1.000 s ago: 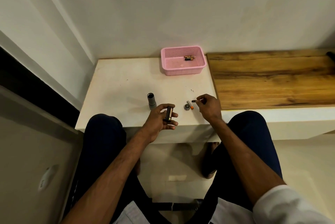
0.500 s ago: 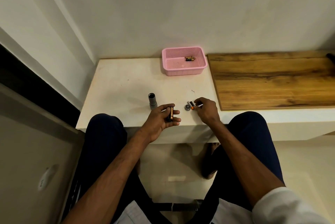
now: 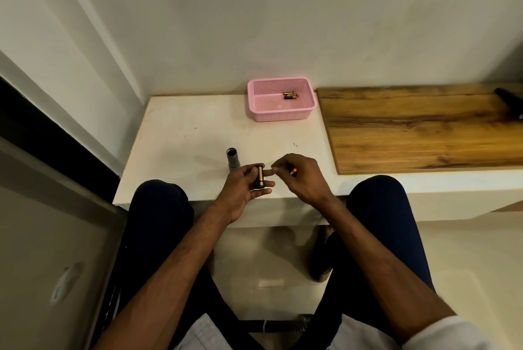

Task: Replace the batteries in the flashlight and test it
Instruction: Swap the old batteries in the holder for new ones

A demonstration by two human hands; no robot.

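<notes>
Right hand (image 3: 301, 177) nearer battery holder (image 3: 259, 177), table edge (image 3: 283, 197)

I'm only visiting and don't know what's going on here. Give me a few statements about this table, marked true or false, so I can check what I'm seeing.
1. The pink basket has batteries lying in it. True.
2. The grey flashlight tube lies flat inside the basket. False: it stands upright on the white table, just beyond the left hand.
3. The left hand holds a dark battery holder between thumb and fingers. True.
4. The wooden board sits to the left of the basket. False: it is to the basket's right.
</notes>
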